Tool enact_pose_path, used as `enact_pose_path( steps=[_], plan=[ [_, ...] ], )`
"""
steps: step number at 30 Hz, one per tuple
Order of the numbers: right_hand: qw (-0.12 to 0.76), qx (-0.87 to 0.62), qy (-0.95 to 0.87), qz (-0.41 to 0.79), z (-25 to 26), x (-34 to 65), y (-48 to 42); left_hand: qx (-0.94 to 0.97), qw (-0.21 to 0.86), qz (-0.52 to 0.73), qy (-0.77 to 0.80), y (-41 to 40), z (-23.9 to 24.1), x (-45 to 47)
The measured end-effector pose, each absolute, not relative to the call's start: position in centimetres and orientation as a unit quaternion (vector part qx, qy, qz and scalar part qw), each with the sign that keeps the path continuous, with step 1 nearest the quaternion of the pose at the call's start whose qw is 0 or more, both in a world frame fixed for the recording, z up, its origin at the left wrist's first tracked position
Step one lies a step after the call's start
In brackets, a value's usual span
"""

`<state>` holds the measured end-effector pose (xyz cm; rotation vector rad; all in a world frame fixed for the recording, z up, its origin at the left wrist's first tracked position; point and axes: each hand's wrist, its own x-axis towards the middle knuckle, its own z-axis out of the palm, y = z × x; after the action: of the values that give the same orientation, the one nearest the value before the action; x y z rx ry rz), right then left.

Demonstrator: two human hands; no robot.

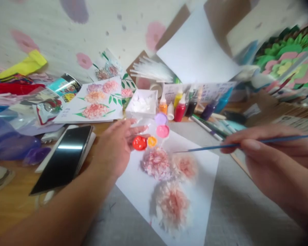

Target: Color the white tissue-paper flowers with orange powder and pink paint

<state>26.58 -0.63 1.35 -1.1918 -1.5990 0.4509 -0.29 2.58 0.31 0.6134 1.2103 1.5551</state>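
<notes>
My right hand [269, 153] pinches a thin blue paintbrush [210, 148], its tip just above the paper flowers. My left hand [115, 147] grips the edge of a clear paint palette [150, 126] with wells of lilac, pink, red and orange paint. Below it, a white sheet of paper [136, 181] lies on a grey mat and bears three fluffy flowers. The pink-tinted flower [157, 164] is nearest the palette. Beside it sits a pale flower with a pink middle [186, 166], and a larger pale flower [174, 206] lies closer to me.
Paint bottles [180, 108] stand in a row behind the mat, by a white box [141, 104]. A black phone [64, 157] lies on the left. Behind it leans a sheet with finished flowers [94, 102]. Markers [207, 128] lie at right.
</notes>
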Motion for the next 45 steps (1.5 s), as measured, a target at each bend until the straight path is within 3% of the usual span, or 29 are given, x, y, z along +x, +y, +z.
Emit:
enact_pose_path(
  steps=[4, 10, 45],
  plan=[
    [0.468, -0.471, -0.700, 0.262, 1.7, 24.7, -0.6, 0.244, 0.505, 0.657, 0.504, 3.1, 0.4, -0.6],
    [0.469, -0.478, -0.686, 0.286, 1.1, 24.4, -0.7, 0.246, 0.501, 0.648, 0.519, 3.1, 0.6, -0.3],
    [0.434, -0.442, -0.758, 0.201, -0.6, 26.3, -1.1, 0.251, 0.508, 0.652, 0.504, 3.0, 0.6, 0.0]
  ],
)
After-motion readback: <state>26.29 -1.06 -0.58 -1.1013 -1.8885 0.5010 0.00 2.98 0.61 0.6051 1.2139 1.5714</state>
